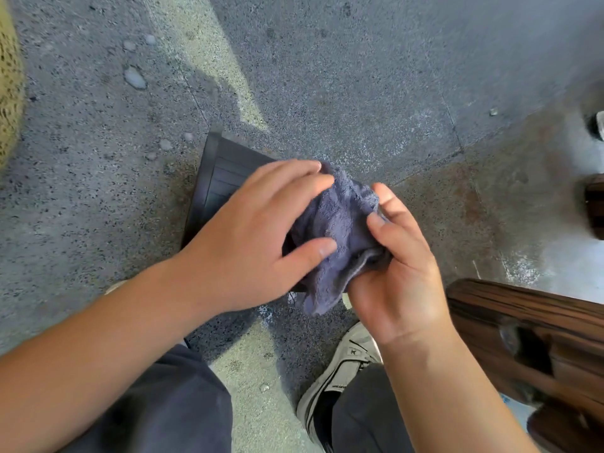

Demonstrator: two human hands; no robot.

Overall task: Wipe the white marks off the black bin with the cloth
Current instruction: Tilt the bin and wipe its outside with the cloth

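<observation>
Your left hand (pixel 248 237) and right hand (pixel 402 273) both grip the bunched cloth (pixel 340 230) above the black bin (pixel 215 184); fold a clean face outward before wiping.

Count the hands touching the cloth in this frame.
2. The left hand lies over the cloth from the left; the right hand grips it from the right. Both hold it above the black bin, which they mostly hide.
</observation>
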